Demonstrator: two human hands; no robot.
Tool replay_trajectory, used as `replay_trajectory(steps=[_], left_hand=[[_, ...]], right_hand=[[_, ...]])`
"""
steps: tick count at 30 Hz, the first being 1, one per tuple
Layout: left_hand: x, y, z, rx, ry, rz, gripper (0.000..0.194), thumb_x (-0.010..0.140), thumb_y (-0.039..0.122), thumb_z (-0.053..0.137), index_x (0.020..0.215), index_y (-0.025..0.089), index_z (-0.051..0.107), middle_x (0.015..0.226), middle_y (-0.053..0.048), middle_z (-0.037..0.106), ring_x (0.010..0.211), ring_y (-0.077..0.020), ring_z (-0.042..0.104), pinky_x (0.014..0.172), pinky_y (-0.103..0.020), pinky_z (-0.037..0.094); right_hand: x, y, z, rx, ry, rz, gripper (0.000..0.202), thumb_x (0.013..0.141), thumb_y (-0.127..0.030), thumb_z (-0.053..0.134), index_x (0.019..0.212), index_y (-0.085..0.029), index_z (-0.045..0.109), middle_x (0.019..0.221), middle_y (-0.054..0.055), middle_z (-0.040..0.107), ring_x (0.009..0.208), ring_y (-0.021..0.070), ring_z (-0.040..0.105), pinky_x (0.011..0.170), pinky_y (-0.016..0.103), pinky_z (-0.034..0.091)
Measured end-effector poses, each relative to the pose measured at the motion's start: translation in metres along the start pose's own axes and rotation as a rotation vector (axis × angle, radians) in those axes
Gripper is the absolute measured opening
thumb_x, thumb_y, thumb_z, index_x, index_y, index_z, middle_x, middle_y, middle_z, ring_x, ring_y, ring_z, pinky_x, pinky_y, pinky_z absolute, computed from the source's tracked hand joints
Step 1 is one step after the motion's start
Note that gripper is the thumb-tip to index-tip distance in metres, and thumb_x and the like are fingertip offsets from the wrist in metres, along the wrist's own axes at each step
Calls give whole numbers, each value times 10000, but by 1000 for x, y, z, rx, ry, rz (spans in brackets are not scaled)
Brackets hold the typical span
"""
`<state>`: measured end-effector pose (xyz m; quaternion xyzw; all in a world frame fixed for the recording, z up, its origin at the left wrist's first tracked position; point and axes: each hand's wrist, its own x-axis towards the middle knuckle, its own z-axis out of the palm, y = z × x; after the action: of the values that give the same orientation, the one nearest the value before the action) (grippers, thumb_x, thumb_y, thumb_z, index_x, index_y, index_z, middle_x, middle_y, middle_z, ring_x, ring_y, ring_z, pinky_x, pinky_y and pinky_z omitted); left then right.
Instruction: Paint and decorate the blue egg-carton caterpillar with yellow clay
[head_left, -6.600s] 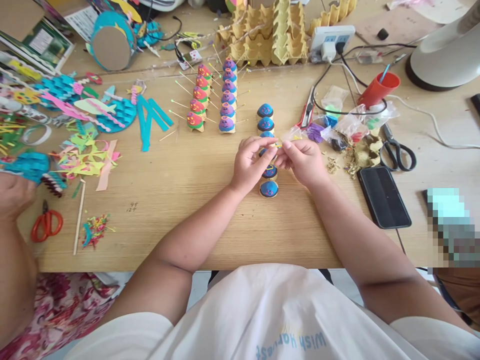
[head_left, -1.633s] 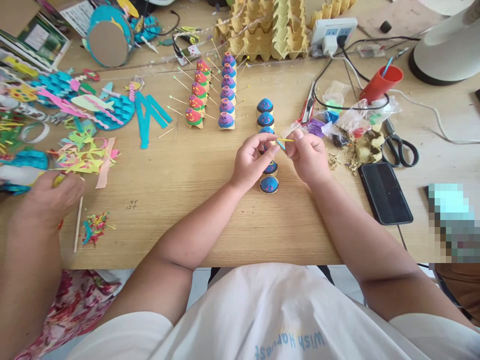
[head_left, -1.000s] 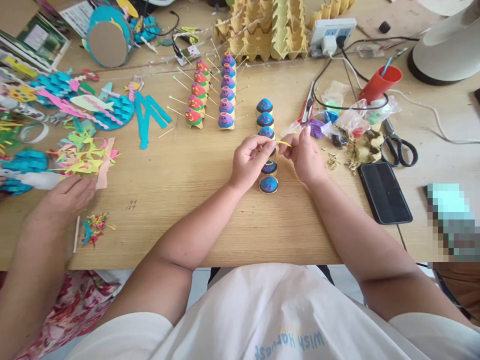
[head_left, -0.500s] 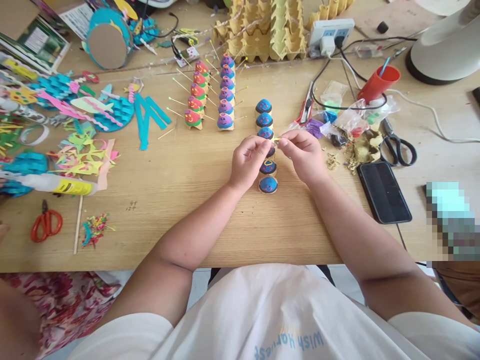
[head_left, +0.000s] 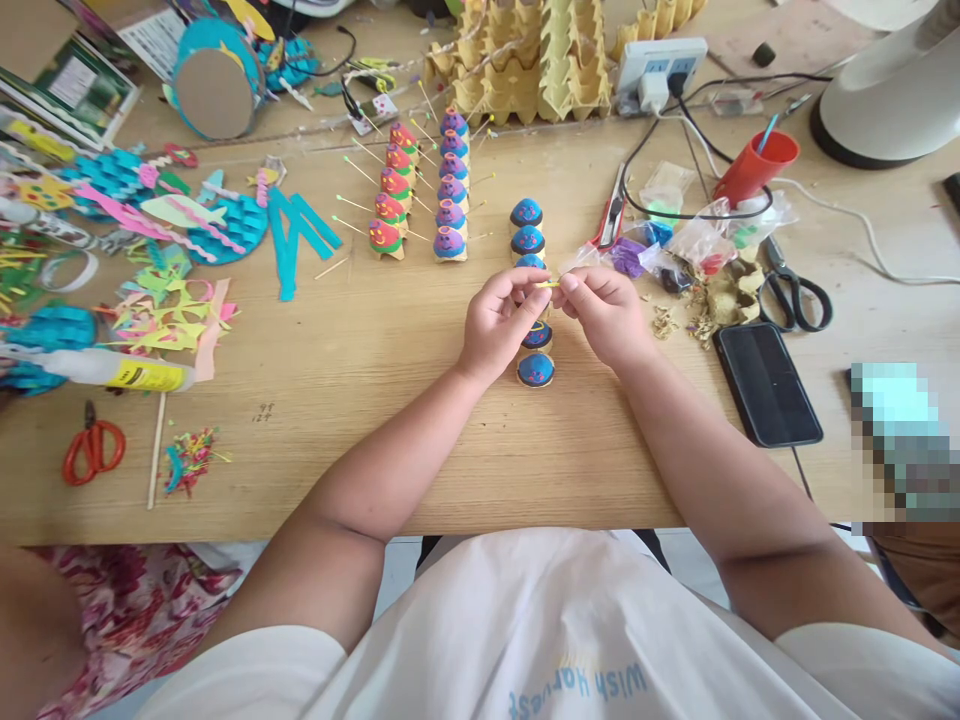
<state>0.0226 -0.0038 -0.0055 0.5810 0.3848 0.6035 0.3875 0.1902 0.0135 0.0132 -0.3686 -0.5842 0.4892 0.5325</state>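
Between my fingertips is a thin yellow strip [head_left: 548, 285], perhaps clay. My left hand [head_left: 499, 315] pinches one end of it, and my right hand [head_left: 604, 308] pinches the other. Both hands hover over a row of egg-carton cups topped with blue clay, partly covering the middle ones. The nearest blue-topped cup [head_left: 535, 370] has small pink marks. Just behind it, another blue cup [head_left: 537, 335] carries a bit of yellow on top. At the far end of the row stands a further blue cup [head_left: 526, 212] with a face.
Purple-topped cups [head_left: 451, 215] and red-and-green cups [head_left: 387, 238] with pins stand in rows to the left. On the right lie a utility knife [head_left: 613, 212], clay packets [head_left: 701, 240], black scissors [head_left: 796, 298] and a phone [head_left: 769, 385]. Red scissors [head_left: 93, 450] and a glue bottle [head_left: 142, 370] lie left.
My fingertips have drawn closer together, and the yellow strip now lies more level between them. My right hand has shifted slightly left. The rows of cups have stayed put.
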Motion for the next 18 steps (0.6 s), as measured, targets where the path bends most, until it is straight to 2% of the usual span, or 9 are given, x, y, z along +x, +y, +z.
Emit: replay_trajectory(steps=[3, 6, 9, 12, 14, 16, 18], left_hand=[[0, 2, 0, 19, 1, 2, 448, 921, 709, 795, 1004, 269, 820, 983, -34, 810, 903, -160, 719, 867, -324, 562], [1, 4, 0, 35, 24, 11, 434, 928, 697, 794, 939, 265, 819, 947, -33, 811, 903, -166, 719, 860, -328, 552], [1, 4, 0, 25, 51, 7, 448, 924, 707, 794, 914, 260, 812, 911, -27, 807, 854, -158, 704, 835, -322, 549], [2, 3, 0, -12, 68, 5, 460, 910, 716, 805, 894, 256, 799, 877, -12, 790, 818, -144, 693, 811, -307, 547], [2, 2, 1, -32, 66, -5, 472, 897, 724, 812, 878, 253, 789, 867, -7, 786, 823, -143, 698, 813, -303, 550], [2, 1, 1, -37, 56, -21, 491, 892, 739, 807, 864, 249, 780, 860, -8, 787, 830, -146, 703, 815, -304, 553], [2, 1, 2, -39, 46, -38, 510, 889, 756, 798, 855, 247, 771, 843, -6, 777, 815, -143, 693, 803, -302, 550]], right_hand=[[-1, -3, 1, -16, -12, 2, 628, 809, -830, 808, 684, -218, 747, 654, -14, 672, 606, 98, 478, 592, 282, 418], [-1, -3, 0, -34, -26, 17, 694, 866, -883, 695, 668, -219, 730, 653, -5, 649, 605, 104, 476, 590, 290, 430], [-1, 0, -1, -19, -7, -15, 681, 901, -895, 632, 792, -241, 787, 707, -7, 648, 644, 113, 517, 631, 291, 478], [-1, 3, -2, 11, -18, -79, 556, 833, -816, 800, 1049, -305, 841, 808, -16, 662, 750, 140, 589, 719, 305, 551], [-1, 5, -1, 10, -52, -84, 572, 756, -748, 912, 1164, -353, 839, 857, -13, 675, 810, 166, 621, 756, 330, 583], [-2, 7, 0, -7, -65, -81, 573, 723, -706, 957, 1175, -369, 852, 891, 0, 707, 857, 189, 651, 800, 361, 611], [-3, 7, 0, -37, -64, -94, 507, 744, -680, 957, 1125, -353, 879, 927, 16, 753, 910, 202, 688, 875, 390, 625]])
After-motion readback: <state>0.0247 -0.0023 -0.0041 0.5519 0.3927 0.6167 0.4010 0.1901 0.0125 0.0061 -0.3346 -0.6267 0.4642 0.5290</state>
